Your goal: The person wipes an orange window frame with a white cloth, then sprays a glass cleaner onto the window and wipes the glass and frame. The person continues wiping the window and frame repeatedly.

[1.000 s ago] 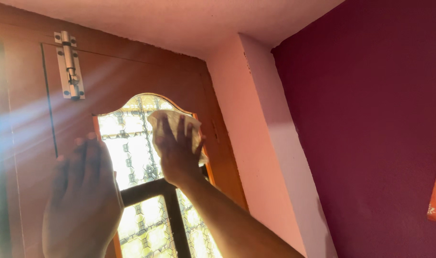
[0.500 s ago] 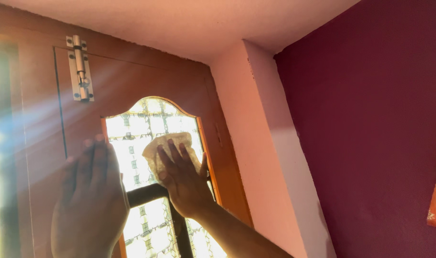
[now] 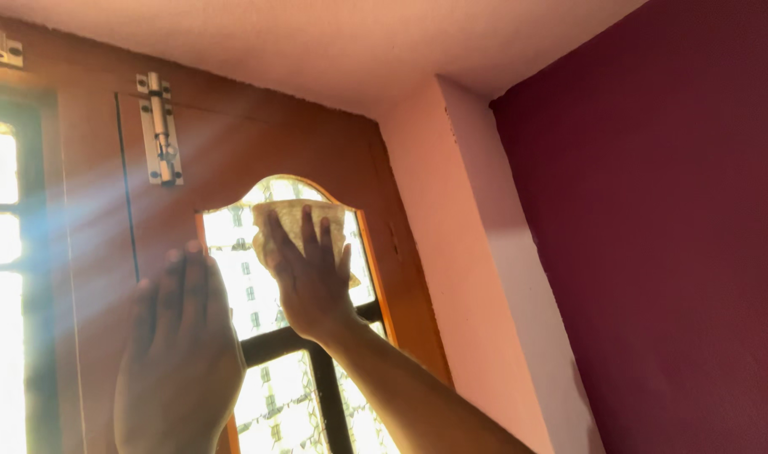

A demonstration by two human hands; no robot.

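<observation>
Two hands up on this wooden window shutter (image 3: 233,143). Right hand (image 3: 310,277) has its fingers spread flat, pressing a pale cloth (image 3: 296,220) against the top of the arched glass pane (image 3: 233,252), right under the curve. Left hand (image 3: 182,353) lies open and flat on the wood at the pane's left edge, holding nothing. Looks like the lower glass past the dark crossbar (image 3: 270,343) isn't reached yet. Metal bolt latch (image 3: 160,128) sits up left.
</observation>
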